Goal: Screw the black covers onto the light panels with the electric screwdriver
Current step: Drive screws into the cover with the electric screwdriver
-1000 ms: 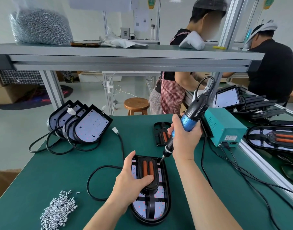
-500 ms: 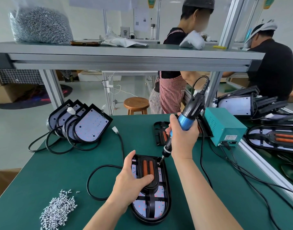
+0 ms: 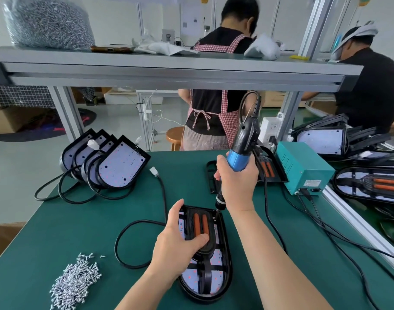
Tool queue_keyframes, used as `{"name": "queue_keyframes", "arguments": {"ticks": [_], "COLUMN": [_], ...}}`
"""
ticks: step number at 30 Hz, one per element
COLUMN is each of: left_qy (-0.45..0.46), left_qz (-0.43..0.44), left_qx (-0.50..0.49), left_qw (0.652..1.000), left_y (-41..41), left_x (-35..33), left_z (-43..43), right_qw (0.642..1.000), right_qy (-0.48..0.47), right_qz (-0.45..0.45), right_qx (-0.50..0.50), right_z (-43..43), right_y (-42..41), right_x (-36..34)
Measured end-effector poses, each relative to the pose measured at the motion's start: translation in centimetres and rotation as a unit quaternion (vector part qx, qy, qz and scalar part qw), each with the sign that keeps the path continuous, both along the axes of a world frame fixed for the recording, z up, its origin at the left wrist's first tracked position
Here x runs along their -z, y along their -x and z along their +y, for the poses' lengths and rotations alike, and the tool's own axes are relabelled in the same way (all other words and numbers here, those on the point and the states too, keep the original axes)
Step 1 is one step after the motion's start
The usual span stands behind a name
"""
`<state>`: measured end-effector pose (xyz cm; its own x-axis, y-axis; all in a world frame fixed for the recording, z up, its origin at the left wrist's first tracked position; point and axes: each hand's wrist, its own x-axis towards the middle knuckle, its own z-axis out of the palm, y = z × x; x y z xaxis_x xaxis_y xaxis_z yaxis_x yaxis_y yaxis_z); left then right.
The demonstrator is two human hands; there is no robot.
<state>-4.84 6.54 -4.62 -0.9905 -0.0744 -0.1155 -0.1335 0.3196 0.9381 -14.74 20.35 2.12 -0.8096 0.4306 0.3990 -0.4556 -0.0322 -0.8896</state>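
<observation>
Currently, your right hand (image 3: 236,184) is wrapped fully round the blue grip of the electric screwdriver (image 3: 244,142). The tool stands near upright, its bit down at the far right corner of the black cover (image 3: 200,231). Your left hand (image 3: 178,247) clamps that cover, thumb on top and fingers curved over its left edge, onto the light panel (image 3: 223,276). The panel lies flat, left of the teal power box (image 3: 303,168) and nearer you. Loose screws (image 3: 75,280) lie well left of that box.
</observation>
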Motion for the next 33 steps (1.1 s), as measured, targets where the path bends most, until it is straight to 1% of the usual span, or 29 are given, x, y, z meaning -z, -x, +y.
{"name": "queue_keyframes", "arguments": {"ticks": [4, 11, 14, 16, 18, 20, 22, 25, 27, 30, 33], "left_qy": [0.003, 0.007, 0.008, 0.006, 0.001, -0.008, -0.016, -0.026, -0.013, 0.038, 0.12], "left_qz": [0.0, 0.004, 0.002, 0.0, -0.005, -0.012, -0.016, -0.019, -0.012, -0.004, 0.032], "left_qx": [-0.001, 0.013, 0.021, 0.021, 0.022, 0.024, 0.023, 0.015, 0.016, 0.009, -0.06], "left_qw": [1.0, 1.0, 1.0, 1.0, 1.0, 1.0, 0.999, 0.999, 1.0, 0.999, 0.99], "left_y": [0.0, 0.2, 0.2, 0.3, 0.2, 0.1, -0.2, -0.9, -1.6, -2.3, -2.5], "left_x": [-0.2, -0.7, -0.8, -0.8, -1.0, -1.1, -1.2, -1.2, -1.4, -1.9, -2.6], "left_z": [-0.2, -0.5, -0.6, -0.7, -0.6, -0.6, -0.6, -0.4, -0.5, -1.0, -3.1], "right_qw": [0.999, 0.989, 0.986, 0.984, 0.979, 0.972, 0.957, 0.919, 0.892, 0.846, 0.824], "right_qy": [0.012, 0.035, 0.057, 0.08, 0.123, 0.175, 0.245, 0.365, 0.429, 0.511, 0.541], "right_qz": [-0.009, -0.021, 0.006, 0.044, 0.077, 0.084, 0.068, 0.008, -0.035, -0.076, -0.09], "right_qx": [-0.033, -0.139, -0.155, -0.151, -0.143, -0.134, -0.139, -0.148, -0.141, -0.136, -0.143], "right_z": [0.2, 1.8, 2.3, 2.8, 3.5, 4.3, 5.1, 6.1, 6.5, 6.7, 7.1], "right_y": [-0.1, -0.8, -1.7, -2.3, -2.9, -3.5, -4.4, -5.8, -6.7, -7.3, -7.1], "right_x": [0.1, -0.3, -1.2, -2.6, -4.3, -5.3, -4.8, -1.8, 0.9, 4.3, 5.6]}}
